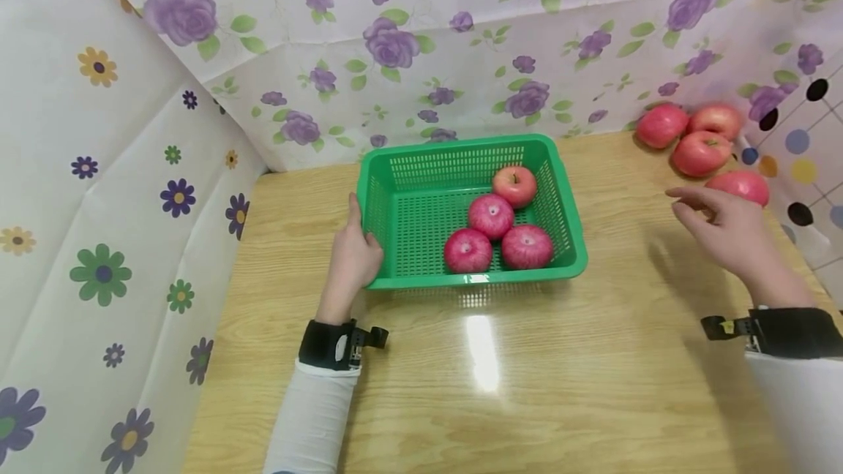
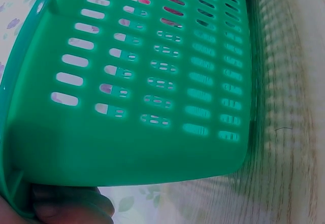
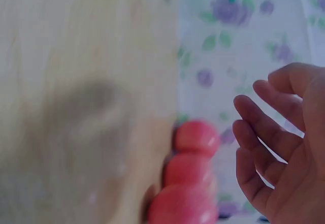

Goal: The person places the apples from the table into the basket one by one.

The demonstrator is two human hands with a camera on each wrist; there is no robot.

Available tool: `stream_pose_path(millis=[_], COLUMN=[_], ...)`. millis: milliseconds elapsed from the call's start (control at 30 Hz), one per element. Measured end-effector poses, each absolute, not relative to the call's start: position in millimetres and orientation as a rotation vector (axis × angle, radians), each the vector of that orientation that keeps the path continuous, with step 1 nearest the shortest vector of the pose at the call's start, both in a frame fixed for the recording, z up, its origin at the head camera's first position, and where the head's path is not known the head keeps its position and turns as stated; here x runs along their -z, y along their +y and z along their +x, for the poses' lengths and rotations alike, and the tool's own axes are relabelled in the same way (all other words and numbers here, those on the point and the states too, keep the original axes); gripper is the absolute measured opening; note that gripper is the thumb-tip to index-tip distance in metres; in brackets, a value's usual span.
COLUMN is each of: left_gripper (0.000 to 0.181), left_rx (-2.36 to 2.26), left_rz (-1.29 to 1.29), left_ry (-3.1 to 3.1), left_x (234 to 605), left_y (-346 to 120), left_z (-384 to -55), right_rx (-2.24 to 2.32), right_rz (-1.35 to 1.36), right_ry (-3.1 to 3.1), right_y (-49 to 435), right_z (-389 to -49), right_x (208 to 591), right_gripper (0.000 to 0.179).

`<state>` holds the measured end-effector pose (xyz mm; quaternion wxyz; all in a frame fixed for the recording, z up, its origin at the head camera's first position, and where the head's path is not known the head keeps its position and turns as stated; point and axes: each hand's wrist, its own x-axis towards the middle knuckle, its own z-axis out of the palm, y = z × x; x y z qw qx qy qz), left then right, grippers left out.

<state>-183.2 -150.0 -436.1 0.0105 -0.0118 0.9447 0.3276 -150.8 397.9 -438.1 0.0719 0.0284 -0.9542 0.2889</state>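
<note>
A green plastic basket [image 1: 569, 225] sits on the wooden table, with several red apples [image 1: 490, 216] grouped in its right half. My left hand [image 1: 354, 258] grips the basket by its left rim; in the left wrist view, fingers [image 2: 76, 203] curl under that rim. Over at the right, my right hand [image 1: 731, 232] hovers above the table with loosely bent fingers and holds nothing. Just beyond it lies a red apple [image 1: 740, 185], partly covered by the hand. More apples [image 3: 190, 170] show in a row beside the right hand in its wrist view.
Three apples [image 1: 701, 152] cluster in the far right corner of the table [image 1: 408, 386]. A sheet with purple roses [image 1: 391, 42] rises along the back edge. Flower-patterned sheeting [image 1: 102, 274] stands at the left, and a dotted sheet [image 1: 803, 141] borders the right side.
</note>
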Motion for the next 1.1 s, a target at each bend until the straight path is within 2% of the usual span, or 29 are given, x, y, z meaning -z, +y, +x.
stream_pose_path(millis=[233, 333, 467, 700, 833, 1100], left_gripper=[0.081, 0.080, 0.079, 0.080, 0.080, 0.081], left_rx=[-1.030, -1.033, -1.018, -0.997, -0.986, -0.982], left_rz=[-0.039, -0.030, -0.021, -0.029, -0.036, -0.028], left_ry=[2.943, 2.950, 2.962, 2.960, 2.963, 2.954], left_x=[436.7, 436.6, 435.0, 432.1, 432.7, 435.2], left_y=[-150.7, -150.8, -150.7, -149.8, -150.4, -149.5], left_z=[-183.0, -182.8, -182.7, -182.6, -182.3, -182.5], right_rx=[-0.839, -0.792, -0.690, -0.497, -0.481, -0.419], right_rz=[-0.380, -0.514, -0.546, -0.605, -0.555, -0.443], right_ry=[-2.922, -2.882, -2.853, -3.008, -3.123, -3.263], right_y=[433.8, 443.4, 452.8, 463.3, 471.2, 480.7], right_z=[-153.3, -155.1, -159.6, -184.5, -199.6, -205.6], right_x=[455.0, 455.5, 450.5, 439.6, 439.2, 441.6], right_gripper=[0.056, 0.056, 0.057, 0.094, 0.108, 0.098])
